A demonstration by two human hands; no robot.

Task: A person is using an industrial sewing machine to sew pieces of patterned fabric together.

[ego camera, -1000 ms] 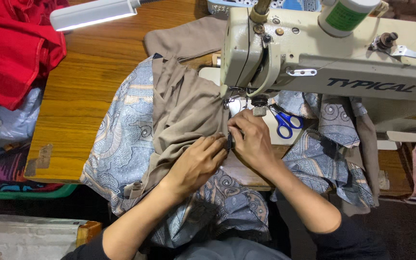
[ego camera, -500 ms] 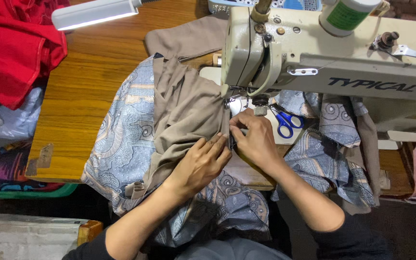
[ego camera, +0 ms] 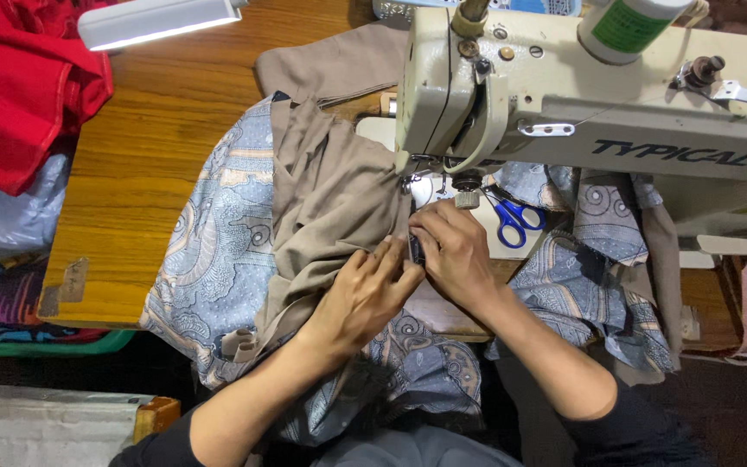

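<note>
**Two hands pinning a seam at the needle**

At the upper left of the frame a heap of red cloth (ego camera: 19, 86) lies off the working area, and a white lamp (ego camera: 157, 22) angles in over the wooden counter (ego camera: 149, 173), seemingly to light the stitching spot. Toward the centre, a blue patterned fabric (ego camera: 209, 259) spreads across the counter edge and hangs down, with the tan fabric (ego camera: 330, 199) bunched on top of it; the bulk sits left of the needle, probably so that only the seam edge feeds under the machine. The left hand (ego camera: 360, 298) lies flat, fingers pressing the tan fabric down just before the foot. The right hand (ego camera: 456, 255) meets it there, fingertips pinched on the cloth edge, apparently holding the layers aligned. Above them stands the cream sewing machine (ego camera: 581, 104). Blue-handled scissors (ego camera: 512, 220) rest just right of the needle, within easy reach.
</note>
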